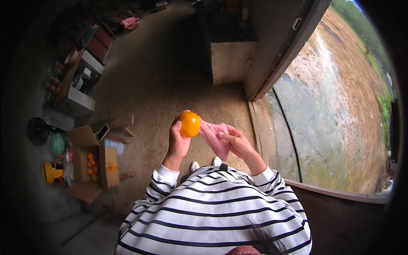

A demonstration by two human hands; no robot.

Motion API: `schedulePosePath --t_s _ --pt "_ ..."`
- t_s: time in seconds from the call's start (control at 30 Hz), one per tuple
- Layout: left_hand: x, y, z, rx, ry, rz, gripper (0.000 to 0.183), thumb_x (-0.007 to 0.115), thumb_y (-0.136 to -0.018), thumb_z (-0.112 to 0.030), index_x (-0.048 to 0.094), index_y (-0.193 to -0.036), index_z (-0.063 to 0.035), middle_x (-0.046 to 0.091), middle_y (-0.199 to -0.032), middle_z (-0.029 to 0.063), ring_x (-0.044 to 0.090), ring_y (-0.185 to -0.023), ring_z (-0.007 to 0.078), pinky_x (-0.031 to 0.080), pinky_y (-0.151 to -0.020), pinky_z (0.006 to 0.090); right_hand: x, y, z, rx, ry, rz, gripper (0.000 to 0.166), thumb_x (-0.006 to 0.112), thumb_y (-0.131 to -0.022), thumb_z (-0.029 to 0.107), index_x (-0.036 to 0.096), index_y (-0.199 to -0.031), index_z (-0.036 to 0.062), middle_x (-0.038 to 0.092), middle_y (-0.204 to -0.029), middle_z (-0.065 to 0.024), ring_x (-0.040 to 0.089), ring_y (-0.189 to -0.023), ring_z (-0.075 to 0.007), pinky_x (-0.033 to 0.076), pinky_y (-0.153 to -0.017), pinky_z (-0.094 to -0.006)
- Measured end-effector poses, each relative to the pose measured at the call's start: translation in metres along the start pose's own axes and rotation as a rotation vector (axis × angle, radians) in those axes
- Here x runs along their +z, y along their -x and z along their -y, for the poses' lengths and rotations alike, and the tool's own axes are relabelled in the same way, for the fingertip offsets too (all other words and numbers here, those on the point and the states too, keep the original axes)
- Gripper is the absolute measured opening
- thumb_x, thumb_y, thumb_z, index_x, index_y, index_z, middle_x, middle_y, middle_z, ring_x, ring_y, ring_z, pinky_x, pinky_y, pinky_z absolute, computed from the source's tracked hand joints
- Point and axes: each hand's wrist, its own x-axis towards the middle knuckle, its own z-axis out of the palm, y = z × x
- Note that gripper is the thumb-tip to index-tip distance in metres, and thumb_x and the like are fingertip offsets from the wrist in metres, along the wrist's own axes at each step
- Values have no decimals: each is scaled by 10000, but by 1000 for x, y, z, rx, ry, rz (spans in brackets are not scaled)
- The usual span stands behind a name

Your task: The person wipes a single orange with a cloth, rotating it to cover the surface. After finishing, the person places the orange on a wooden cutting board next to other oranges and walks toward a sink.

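Note:
My left hand (178,140) grips a glossy orange citrus fruit (190,124), with the thumb across its near side and fingers partly hidden behind it. A pink cloth (216,140) hangs just right of the fruit, its left end reaching the fruit's edge. Between thumb and fingers, my right hand (237,142) pinches the cloth's right side. Whether the cloth passes behind the fruit is hidden. Both hands are in front of my body, above the concrete floor.
An open cardboard box (110,165) with several orange fruits (92,167) stands at left, near a black fan (36,130) and a yellow object (51,173). A masonry counter (229,60) is ahead. To the right, a doorway sill (255,127) borders a paved yard (306,127).

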Motion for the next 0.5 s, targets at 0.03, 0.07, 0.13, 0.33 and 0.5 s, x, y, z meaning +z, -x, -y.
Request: schedulePosePath --t_s 0.03,0.07,0.13,0.33,0.5 --pt "5 0 -6 44 -53 21 497 496 -962 -411 531 -1314 -63 602 -1227 66 563 -1173 193 439 -1024 367 1 3 2 45 -4 16 368 650 -974 152 540 -1295 12 656 -1132 -52 637 -1040 -136 518 -933 -294" --pt "8 0 -10 77 -96 46 511 504 -953 -416 527 -1317 -57 603 -1220 69 568 -1162 194 440 -1022 364 3 7 6 56 31 35 367 657 -957 116 530 -1287 19 657 -1124 -51 630 -1030 -129 509 -914 -278" --pt "14 -2 -17 145 -174 108 541 520 -936 -424 520 -1322 -45 606 -1206 74 577 -1140 194 441 -1017 358 -5 6 10 -53 208 77 308 653 -942 83 549 -1226 24 656 -1092 -39 622 -1001 -118 502 -876 -266" --pt "14 5 -48 196 -124 318 629 516 -909 -529 528 -1314 -48 624 -1193 98 620 -1116 250 459 -1011 377 33 42 85 -952 1370 57 196 655 -707 -73 566 -851 25 669 -1068 -111 627 -944 -289 502 -821 -375" --pt "-7 4 -28 52 5 49 635 446 -936 -579 542 -1294 -64 650 -1172 169 634 -1093 284 488 -972 419 14 36 113 -1134 1536 -198 385 644 -660 -103 700 -1016 34 656 -1213 -151 655 -1007 -314 530 -839 -398"
